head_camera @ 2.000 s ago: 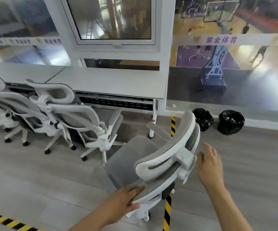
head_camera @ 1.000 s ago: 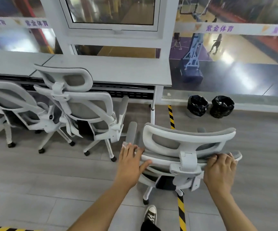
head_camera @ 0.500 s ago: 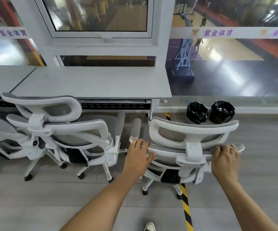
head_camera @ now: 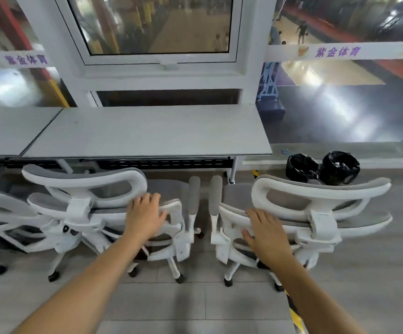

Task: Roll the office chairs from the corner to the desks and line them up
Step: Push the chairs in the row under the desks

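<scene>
White plastic, grey mesh chairs [head_camera: 316, 201]; matt grey desk [head_camera: 147, 131].

The left hand [head_camera: 145, 214] covers part of the top rail of the middle chair [head_camera: 84, 189], so its grip on the rail cannot be read. The right hand [head_camera: 265, 235] lies over the back of the right chair [head_camera: 321, 196]; whether its fingertips curl over the edge is unclear. The left chair [head_camera: 0, 213] is cut off by the left edge of the picture. Both seats run under the desk's [head_camera: 147, 133] front edge. The second desk [head_camera: 7, 128] is cut off at left. The bins [head_camera: 323, 167] are partly behind the right chair's headrest. The striped tape [head_camera: 294, 314] runs out at the bottom. The figures beyond the glass [head_camera: 340, 104] are blurred.
</scene>
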Demonstrator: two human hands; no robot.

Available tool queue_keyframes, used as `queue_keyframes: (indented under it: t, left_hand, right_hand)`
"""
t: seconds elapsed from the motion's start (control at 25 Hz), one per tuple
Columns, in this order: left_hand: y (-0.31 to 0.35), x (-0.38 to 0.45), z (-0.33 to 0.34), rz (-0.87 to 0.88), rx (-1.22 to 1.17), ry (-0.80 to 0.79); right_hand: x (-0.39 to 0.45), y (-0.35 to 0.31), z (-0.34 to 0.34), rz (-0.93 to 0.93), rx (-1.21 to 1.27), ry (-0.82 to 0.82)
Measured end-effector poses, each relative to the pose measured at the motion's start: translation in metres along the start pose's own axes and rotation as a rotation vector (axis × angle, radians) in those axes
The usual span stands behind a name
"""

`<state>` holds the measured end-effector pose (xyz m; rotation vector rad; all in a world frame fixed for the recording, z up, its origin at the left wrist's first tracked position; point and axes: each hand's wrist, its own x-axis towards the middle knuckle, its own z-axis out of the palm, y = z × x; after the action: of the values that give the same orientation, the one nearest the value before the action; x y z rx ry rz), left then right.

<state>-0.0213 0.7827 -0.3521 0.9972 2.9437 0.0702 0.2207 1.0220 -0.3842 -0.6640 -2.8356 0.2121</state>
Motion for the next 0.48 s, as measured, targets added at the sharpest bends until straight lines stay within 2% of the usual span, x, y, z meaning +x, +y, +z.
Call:
queue_keyframes:
  t: [0.08,0.16,0.48]
  left_hand:
    - [-0.044,0.000,0.010,-0.014,0.051,-0.044]
    - [-0.059,-0.008,0.024,0.019,0.063,0.021]
    - [-0.037,-0.036,0.037,0.008,0.099,0.140]
  right_hand:
    - [0.018,-0.001,0.014,0.050,-0.100,0.003]
    - [0.024,-0.003,0.026,0.084,-0.126,0.047]
    - [0.014,-0.005,0.029,0.118,-0.169,0.178]
